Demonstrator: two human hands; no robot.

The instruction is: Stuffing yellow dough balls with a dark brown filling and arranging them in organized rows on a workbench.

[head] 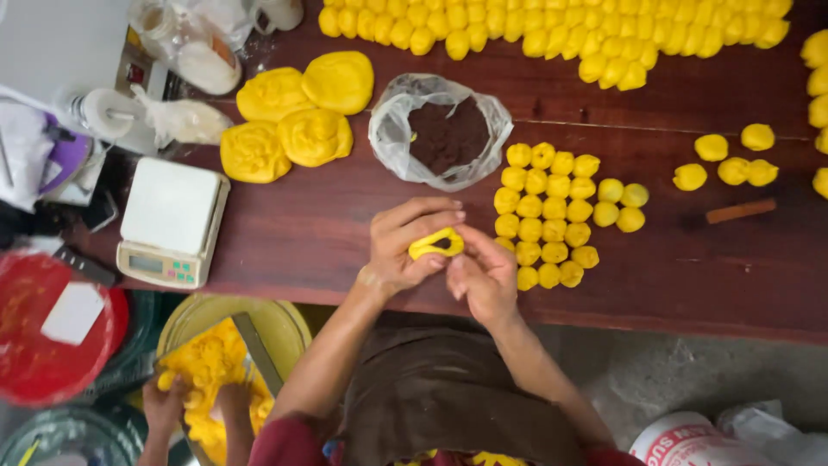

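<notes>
- The small yellow dough piece with a dark filling in its middle (436, 243) sits between your two hands, just above the near edge of the dark red wooden desk (707, 285).
- Your left hand (404, 246) cups the dough piece from its left; the fingers (423, 216) curl over its top and are closed around it.
- Your right hand (483, 274) meets the dough piece from its right and below, with the fingers (470, 240) pinched against its edge, so both hands have hold of it.
- Just right of the dough piece lies a block of small round yellow dough balls (543, 211) in tight rows on the desk.
- Beyond the dough piece, further up the desk, a clear plastic bag of dark brown filling (442, 131) stands open.
- Up and left of the dough piece are four large yellow dough lumps (297, 112), touching one another.
- Left of the dough piece, at the desk's near edge, rests a white digital kitchen scale (171, 220).
- Far beyond the dough piece, long rows of yellow dough balls (561, 26) line the desk's far side.
- Below and left of the dough piece, off the desk, another person's hands (198, 401) are in a yellow-green bowl of yellow dough (285, 324).
</notes>
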